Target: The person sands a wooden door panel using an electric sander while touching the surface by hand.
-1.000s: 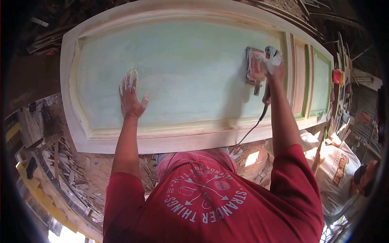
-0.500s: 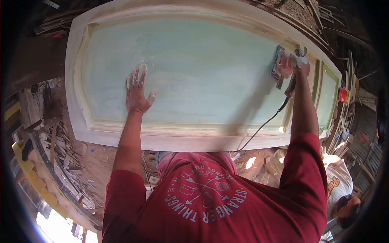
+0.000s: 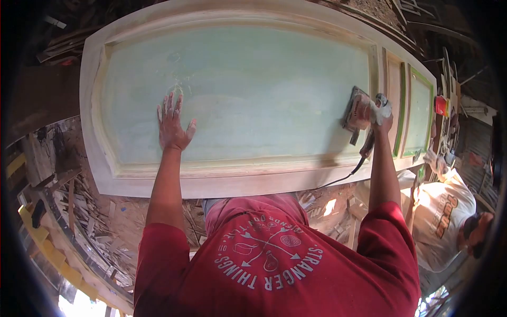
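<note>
A large wooden door (image 3: 253,95) with a pale green recessed panel lies flat in front of me. My left hand (image 3: 174,127) rests on the left part of the panel, palm down, fingers spread and dusted white. My right hand (image 3: 382,116) is wrapped round the handle of a red, dust-covered power sander (image 3: 360,111) near the right end of the large panel. From the sander a black cord (image 3: 346,177) runs down over the door's near edge. Whitish scuff marks (image 3: 179,82) show above my left fingertips.
At right, a person in a white shirt (image 3: 435,211) is close to the door's near right corner. A red packet (image 3: 441,105) lies beyond the door's right end. Scrap wood (image 3: 95,227) covers the ground at left. Stacked boards (image 3: 68,50) lie at the far left.
My right hand has drawn the sander nearer to me, down the panel. My left hand stays on the panel. The person at right has come further into view.
</note>
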Motion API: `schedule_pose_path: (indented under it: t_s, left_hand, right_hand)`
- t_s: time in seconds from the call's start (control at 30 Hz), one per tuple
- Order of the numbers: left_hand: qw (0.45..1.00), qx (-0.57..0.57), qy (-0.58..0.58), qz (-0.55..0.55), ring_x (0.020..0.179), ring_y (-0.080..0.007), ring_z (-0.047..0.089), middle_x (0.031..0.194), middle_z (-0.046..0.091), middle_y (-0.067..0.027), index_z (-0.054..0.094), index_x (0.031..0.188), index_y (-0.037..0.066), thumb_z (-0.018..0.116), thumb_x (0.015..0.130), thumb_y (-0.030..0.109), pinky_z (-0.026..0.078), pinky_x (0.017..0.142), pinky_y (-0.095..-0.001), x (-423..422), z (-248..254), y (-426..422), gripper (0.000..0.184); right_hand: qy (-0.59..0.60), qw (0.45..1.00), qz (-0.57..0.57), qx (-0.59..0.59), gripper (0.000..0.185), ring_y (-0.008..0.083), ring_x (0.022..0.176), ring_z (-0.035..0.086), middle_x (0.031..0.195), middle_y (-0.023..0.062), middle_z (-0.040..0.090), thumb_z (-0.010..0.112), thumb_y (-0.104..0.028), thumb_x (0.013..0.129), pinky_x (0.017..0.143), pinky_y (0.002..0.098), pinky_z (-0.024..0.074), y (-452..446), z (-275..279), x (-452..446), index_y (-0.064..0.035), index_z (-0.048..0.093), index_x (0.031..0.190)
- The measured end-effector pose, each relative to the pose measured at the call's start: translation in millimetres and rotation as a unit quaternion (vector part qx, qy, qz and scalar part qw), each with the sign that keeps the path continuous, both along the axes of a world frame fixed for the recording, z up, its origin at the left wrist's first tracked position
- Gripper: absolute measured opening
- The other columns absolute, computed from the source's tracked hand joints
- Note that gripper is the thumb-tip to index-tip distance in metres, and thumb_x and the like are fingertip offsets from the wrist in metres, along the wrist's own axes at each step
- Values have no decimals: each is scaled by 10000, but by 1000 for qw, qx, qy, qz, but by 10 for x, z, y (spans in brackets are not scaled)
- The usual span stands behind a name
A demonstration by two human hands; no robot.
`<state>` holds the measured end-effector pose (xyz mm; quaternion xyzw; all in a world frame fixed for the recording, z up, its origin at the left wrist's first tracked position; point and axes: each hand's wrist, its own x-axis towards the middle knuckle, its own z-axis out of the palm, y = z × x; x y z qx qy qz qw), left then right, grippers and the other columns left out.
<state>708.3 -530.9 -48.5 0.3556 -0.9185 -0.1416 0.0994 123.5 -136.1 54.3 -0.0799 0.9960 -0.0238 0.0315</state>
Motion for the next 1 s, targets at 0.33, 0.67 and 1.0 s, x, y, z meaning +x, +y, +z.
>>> schedule_pose_path:
  t_s: [0.33,0.67,1.0]
  left_hand:
    - [1000,-10,-3,8,1705,-368,254,1853,272,-113,272,1794,250,786,903,417,168,1390,-623,14,-19,6,1042]
    - [1000,-11,1,3,1711,-366,237,1858,261,-109,264,1796,248,767,927,438,156,1396,-619,32,-37,12,1022]
    - [1000,-20,-6,3,1709,-378,242,1850,275,-121,258,1798,257,769,939,382,160,1396,-607,18,-18,32,1007]
  right_hand:
    - [-11,999,-30,-33,736,470,1112,770,1170,266,792,820,-523,870,986,548,590,602,214,849,-76,604,1413]
    - [0,999,-2,-32,707,447,1087,775,1218,216,789,819,-515,854,955,529,610,455,131,1234,-99,631,1395]
    - [-73,988,108,-84,675,442,1134,753,1224,229,767,770,-491,861,996,544,592,-867,382,2512,-79,640,1380]
